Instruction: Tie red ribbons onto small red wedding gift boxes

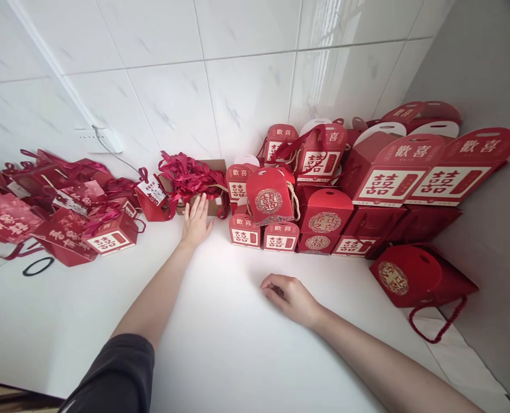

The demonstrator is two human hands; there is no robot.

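My left hand reaches forward with its fingers stretched out, at the front of a brown cardboard box. Crimson ribbons are heaped in and over that box. Over the white table, my right hand is curled, fingertips close together; whether anything small is between them is hidden. Beyond it stand stacked red gift boxes with white and gold labels; a red box with a rope handle sits tilted on top of two small boxes.
Larger red boxes are stacked at the right, and one with a braided handle lies near the grey wall. Red bags and boxes crowd the left, with a black ring in front. A cable runs from a wall socket.
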